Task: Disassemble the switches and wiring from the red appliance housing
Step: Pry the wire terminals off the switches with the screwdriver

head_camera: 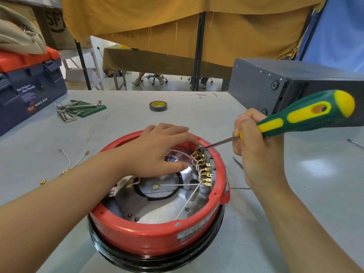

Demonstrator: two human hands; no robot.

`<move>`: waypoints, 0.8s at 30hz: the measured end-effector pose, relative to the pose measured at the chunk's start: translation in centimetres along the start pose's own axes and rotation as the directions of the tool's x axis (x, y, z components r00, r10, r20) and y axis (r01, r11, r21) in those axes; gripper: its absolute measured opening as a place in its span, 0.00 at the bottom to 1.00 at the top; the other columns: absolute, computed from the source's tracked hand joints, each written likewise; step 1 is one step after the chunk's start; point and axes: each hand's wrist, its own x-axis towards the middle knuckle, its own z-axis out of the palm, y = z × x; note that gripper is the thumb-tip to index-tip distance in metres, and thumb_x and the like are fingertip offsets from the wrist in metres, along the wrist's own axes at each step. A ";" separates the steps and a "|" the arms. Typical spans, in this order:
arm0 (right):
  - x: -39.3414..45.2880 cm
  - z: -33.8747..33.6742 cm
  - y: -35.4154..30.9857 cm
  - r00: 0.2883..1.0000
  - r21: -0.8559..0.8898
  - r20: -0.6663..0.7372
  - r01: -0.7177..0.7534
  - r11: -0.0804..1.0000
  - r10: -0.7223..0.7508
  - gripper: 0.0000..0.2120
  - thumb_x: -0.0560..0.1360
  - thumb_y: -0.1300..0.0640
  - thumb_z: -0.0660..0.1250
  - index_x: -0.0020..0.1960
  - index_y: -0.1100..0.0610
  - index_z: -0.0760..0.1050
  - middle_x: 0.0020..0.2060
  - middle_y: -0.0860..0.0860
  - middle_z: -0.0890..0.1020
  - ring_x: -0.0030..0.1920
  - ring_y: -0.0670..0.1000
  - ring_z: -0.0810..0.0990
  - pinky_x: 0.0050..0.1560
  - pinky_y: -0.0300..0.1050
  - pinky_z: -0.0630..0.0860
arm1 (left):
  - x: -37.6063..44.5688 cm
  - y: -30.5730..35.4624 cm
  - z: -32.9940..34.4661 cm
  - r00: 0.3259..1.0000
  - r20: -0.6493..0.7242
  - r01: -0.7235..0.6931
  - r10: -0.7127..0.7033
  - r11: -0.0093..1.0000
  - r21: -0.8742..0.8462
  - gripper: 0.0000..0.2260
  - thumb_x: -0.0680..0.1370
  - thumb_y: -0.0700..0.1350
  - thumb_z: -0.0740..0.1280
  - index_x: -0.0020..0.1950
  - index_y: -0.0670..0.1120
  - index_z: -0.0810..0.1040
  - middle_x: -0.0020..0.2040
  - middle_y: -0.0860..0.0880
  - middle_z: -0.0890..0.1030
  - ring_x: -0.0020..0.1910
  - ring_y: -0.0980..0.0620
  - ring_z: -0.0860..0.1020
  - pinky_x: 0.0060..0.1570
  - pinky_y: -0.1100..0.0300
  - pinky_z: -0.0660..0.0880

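Up close, both hands are working at the red appliance housing (157,231) lying open on the grey table (98,123).
Left hand (157,152) is resting inside it, fingers relaxed and slightly spread; right hand (250,142) is gripping a green-yellow screwdriver (301,117), its tip touching the top brass terminal (199,149) carrying white wires (189,196).

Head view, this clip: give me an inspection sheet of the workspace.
Surface: grey table, scuffed.
Job's things: red housing upside down; brass terminals in a row inside its right wall.
Clutter: tape roll, hex keys, toolbox, grey case.
Grips: left hand rests on the housing; right hand holds the screwdriver, tip at the top terminal.
Cables: white wires inside; loose wires on the table.
Surroundings: yellow cloth, chairs.
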 end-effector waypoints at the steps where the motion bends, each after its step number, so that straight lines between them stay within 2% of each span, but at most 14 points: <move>1: -0.1 0.0 -0.1 1.000 -0.020 0.019 0.025 0.999 -0.025 0.14 0.71 0.54 0.60 0.27 0.49 0.64 0.22 0.43 0.64 0.25 0.44 0.62 0.27 0.36 0.59 | 0.0 0.0 0.0 1.000 -0.009 -0.006 0.006 1.000 -0.001 0.24 0.73 0.62 0.59 0.68 0.66 0.61 0.74 0.57 0.61 0.72 0.53 0.58 0.69 0.45 0.58; 3: -0.5 0.1 -0.4 0.994 -0.076 0.066 0.095 0.993 -0.090 0.13 0.71 0.51 0.58 0.29 0.49 0.61 0.22 0.44 0.64 0.25 0.44 0.63 0.27 0.34 0.60 | 0.0 0.0 0.1 1.000 -0.017 -0.014 0.014 1.000 0.006 0.24 0.72 0.62 0.59 0.68 0.65 0.62 0.74 0.57 0.62 0.72 0.52 0.59 0.69 0.45 0.59; 7: -0.9 0.1 -0.9 0.975 -0.199 0.103 0.212 0.957 -0.195 0.12 0.73 0.49 0.56 0.31 0.50 0.62 0.24 0.45 0.68 0.27 0.44 0.68 0.29 0.30 0.62 | -0.1 0.1 0.0 1.000 -0.001 0.003 -0.003 1.000 0.001 0.23 0.73 0.63 0.58 0.68 0.68 0.62 0.76 0.57 0.60 0.73 0.53 0.56 0.70 0.45 0.57; 14: -1.4 0.6 -1.2 0.919 -0.253 0.172 0.388 0.886 -0.354 0.12 0.75 0.55 0.57 0.35 0.45 0.60 0.27 0.42 0.65 0.31 0.36 0.69 0.34 0.24 0.62 | 0.0 0.1 0.0 1.000 -0.009 0.009 -0.010 1.000 -0.017 0.21 0.72 0.63 0.58 0.66 0.68 0.65 0.75 0.57 0.60 0.73 0.54 0.57 0.71 0.45 0.56; 20: -1.4 0.6 -1.0 0.925 -0.263 0.141 0.378 0.888 -0.353 0.12 0.75 0.54 0.57 0.34 0.46 0.60 0.25 0.42 0.64 0.30 0.38 0.69 0.32 0.25 0.61 | 0.0 0.0 0.0 1.000 -0.006 0.020 -0.020 1.000 -0.022 0.22 0.71 0.64 0.58 0.66 0.66 0.67 0.76 0.57 0.60 0.74 0.54 0.56 0.71 0.44 0.56; 22: -1.1 0.4 -0.8 0.953 -0.238 0.104 0.302 0.923 -0.285 0.12 0.74 0.52 0.57 0.32 0.48 0.61 0.23 0.45 0.65 0.28 0.42 0.68 0.30 0.28 0.61 | 0.0 0.0 0.0 1.000 -0.004 0.023 -0.023 0.999 -0.026 0.23 0.71 0.64 0.58 0.66 0.66 0.67 0.76 0.57 0.60 0.74 0.54 0.56 0.71 0.44 0.55; 24: -0.7 0.3 -0.4 0.984 -0.141 0.054 0.177 0.974 -0.171 0.13 0.72 0.51 0.58 0.30 0.50 0.62 0.23 0.45 0.65 0.26 0.44 0.65 0.29 0.33 0.61 | 0.0 0.1 0.0 1.000 0.000 0.027 -0.027 0.999 -0.035 0.23 0.71 0.64 0.58 0.66 0.66 0.67 0.76 0.57 0.60 0.74 0.54 0.55 0.71 0.44 0.55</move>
